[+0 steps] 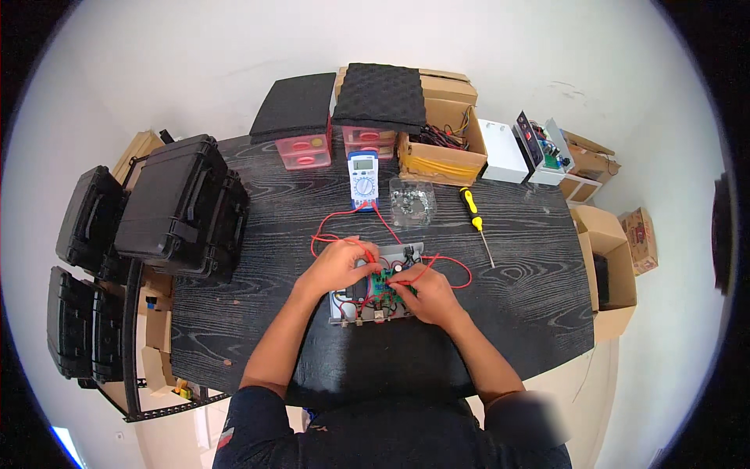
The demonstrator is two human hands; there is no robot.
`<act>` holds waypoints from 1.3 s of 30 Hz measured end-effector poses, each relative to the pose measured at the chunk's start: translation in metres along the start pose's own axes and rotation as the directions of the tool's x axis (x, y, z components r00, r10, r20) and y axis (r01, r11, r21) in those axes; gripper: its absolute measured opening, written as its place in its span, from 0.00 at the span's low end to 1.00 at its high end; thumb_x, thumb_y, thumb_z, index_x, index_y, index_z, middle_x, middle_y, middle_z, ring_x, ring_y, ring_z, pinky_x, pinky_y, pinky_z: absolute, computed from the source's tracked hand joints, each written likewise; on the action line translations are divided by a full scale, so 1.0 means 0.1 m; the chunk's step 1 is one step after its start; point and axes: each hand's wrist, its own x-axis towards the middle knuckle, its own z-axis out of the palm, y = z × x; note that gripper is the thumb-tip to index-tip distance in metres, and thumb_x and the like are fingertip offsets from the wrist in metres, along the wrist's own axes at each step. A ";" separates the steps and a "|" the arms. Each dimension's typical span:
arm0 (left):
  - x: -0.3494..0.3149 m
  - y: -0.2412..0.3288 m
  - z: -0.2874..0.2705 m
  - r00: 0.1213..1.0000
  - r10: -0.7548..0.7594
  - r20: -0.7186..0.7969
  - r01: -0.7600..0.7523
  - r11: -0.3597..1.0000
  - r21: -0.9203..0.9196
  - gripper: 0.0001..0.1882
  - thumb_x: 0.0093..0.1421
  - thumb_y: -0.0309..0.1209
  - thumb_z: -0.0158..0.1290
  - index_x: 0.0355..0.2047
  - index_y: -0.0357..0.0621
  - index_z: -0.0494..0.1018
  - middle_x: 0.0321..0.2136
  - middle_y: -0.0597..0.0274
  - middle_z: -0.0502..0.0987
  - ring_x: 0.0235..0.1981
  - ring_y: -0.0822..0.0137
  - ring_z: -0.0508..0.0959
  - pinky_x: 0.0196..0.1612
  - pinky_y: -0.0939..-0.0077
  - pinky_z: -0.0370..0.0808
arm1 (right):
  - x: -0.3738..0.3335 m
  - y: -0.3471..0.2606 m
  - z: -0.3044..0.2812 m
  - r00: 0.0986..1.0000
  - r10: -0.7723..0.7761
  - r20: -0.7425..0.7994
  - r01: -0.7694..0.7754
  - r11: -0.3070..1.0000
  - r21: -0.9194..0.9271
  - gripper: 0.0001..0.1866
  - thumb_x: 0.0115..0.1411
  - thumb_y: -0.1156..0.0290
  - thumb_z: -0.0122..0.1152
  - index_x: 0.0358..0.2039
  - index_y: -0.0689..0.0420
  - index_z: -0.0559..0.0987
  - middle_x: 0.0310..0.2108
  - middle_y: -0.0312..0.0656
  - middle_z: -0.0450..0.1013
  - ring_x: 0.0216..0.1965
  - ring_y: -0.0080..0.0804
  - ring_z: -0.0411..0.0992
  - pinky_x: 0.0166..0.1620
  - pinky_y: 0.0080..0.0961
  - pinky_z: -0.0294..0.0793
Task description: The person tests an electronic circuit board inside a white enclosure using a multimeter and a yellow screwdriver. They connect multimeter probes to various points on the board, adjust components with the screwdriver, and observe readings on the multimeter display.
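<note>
My left hand [337, 266] is closed on a red test probe [370, 256] at the upper left of a green circuit board [381, 292]. A second red-leaded probe is pinched in my right hand [432, 297] over the board's right side; the fingers mostly cover it, and both tips are too small to make out. The board sits inside an open grey metal enclosure [337, 308] with several wires and connectors along its near edge. Red leads [333, 213] loop from the probes to a blue and white multimeter [364, 181], which lies beyond the enclosure.
A clear tray of small screws [412, 205] and a yellow-black screwdriver [473, 209] lie to the right of the meter. Along the back stand pink drawer boxes [303, 153], a cardboard box of cables [443, 162] and a white case [504, 152]. Black hard cases [176, 207] stand left.
</note>
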 end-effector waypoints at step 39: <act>0.00 0.08 0.03 0.999 -0.026 0.022 0.023 0.995 0.098 0.08 0.63 0.36 0.65 0.40 0.50 0.83 0.43 0.68 0.86 0.50 0.58 0.85 0.71 0.39 0.64 | 0.01 -0.07 -0.01 0.993 -0.098 -0.072 0.088 0.986 -0.139 0.05 0.61 0.70 0.71 0.36 0.55 0.84 0.33 0.43 0.81 0.36 0.46 0.80 0.39 0.42 0.81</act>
